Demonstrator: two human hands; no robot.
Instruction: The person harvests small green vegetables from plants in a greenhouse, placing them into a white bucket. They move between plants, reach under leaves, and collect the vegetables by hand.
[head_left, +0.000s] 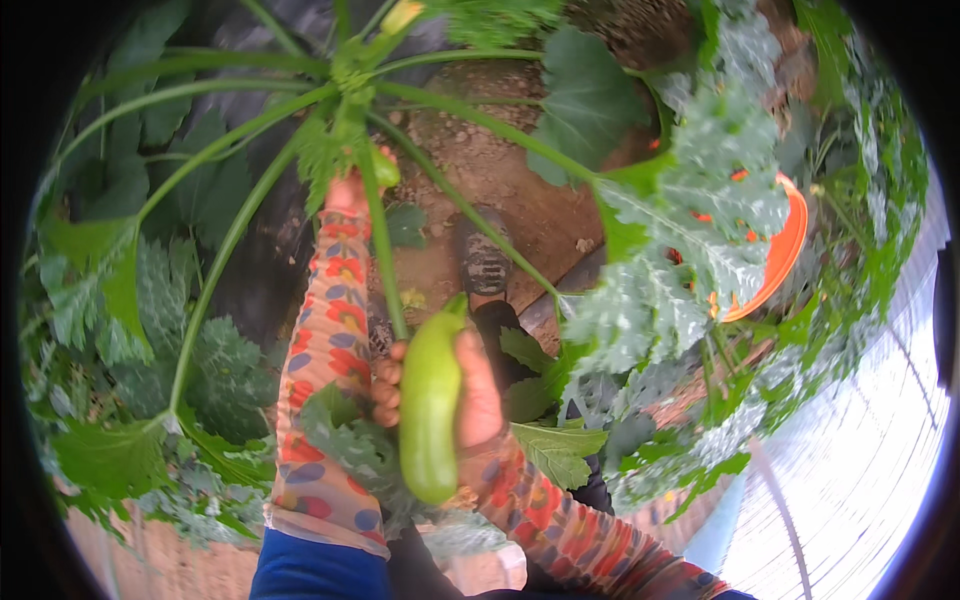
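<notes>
A pale green zucchini (431, 409) lies lengthwise in my right hand (478, 397), its stem end pointing away from me. The thumb is on one side of it and the curled fingers are on the other. My left hand (346, 193) reaches in under the crown of a zucchini plant (349, 82), partly covered by a leaf stalk and a young leaf. A smaller green zucchini (385, 169) shows at that hand, with fingertips around its far side. Flower-patterned sleeves cover both forearms.
Long leaf stalks (225, 240) spread from the crown on both sides. An orange container (787, 247) stands at the right, partly behind mottled leaves (675, 232). My shoe (485, 259) rests on bare soil (480, 142). Dark mulch film (262, 247) lies to the left.
</notes>
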